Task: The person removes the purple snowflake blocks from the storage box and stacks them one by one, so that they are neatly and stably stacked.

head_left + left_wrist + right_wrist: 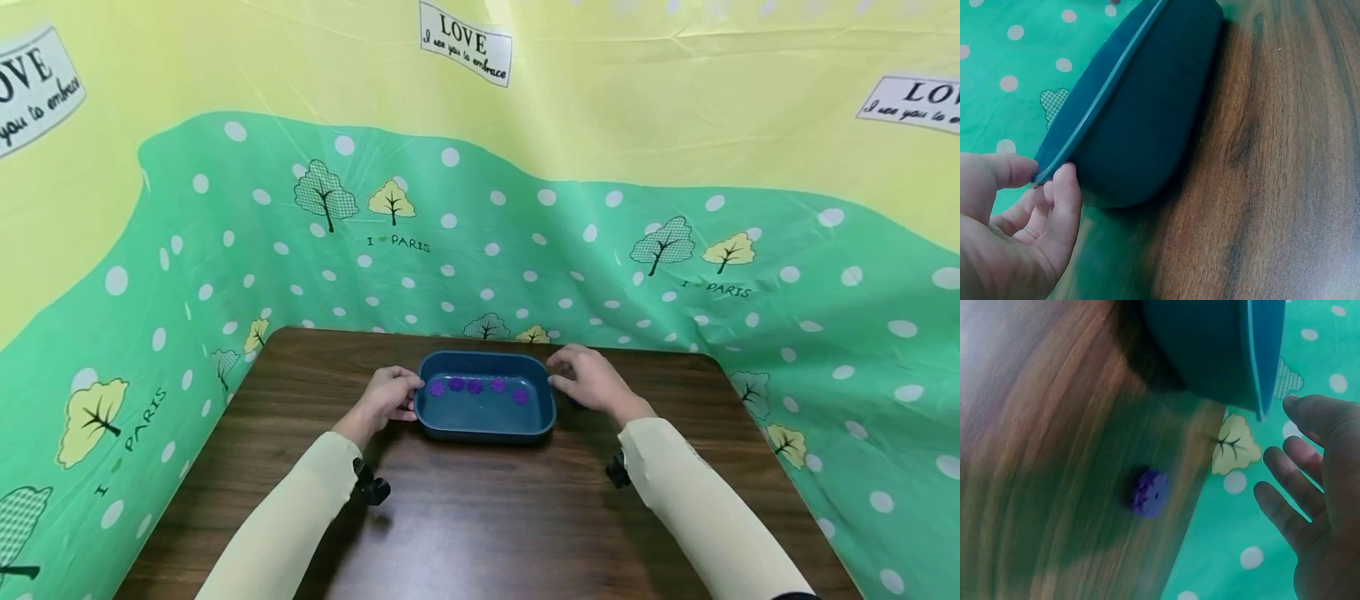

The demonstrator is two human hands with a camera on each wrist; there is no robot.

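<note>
A dark blue rectangular plastic basin (480,423) with rounded corners is on the wooden table. Along the back of its inside lie several small purple flower-shaped pieces (521,396). My left hand (386,395) pinches the basin's left rim between thumb and fingers, as the left wrist view shows. At the other end, my right hand (592,382) is beside the right rim, its fingers spread and loosely bent around nothing. A thick purple piece with a scalloped edge and a small hole (1149,492) lies on the table below the right hand, mostly hidden by it in the head view.
The dark brown wooden table (480,525) ends just behind the basin. A green and yellow cloth (487,250) with dots, trees and lettering hangs behind and around it. Black wrist cameras (371,483) are strapped over both pale sleeves.
</note>
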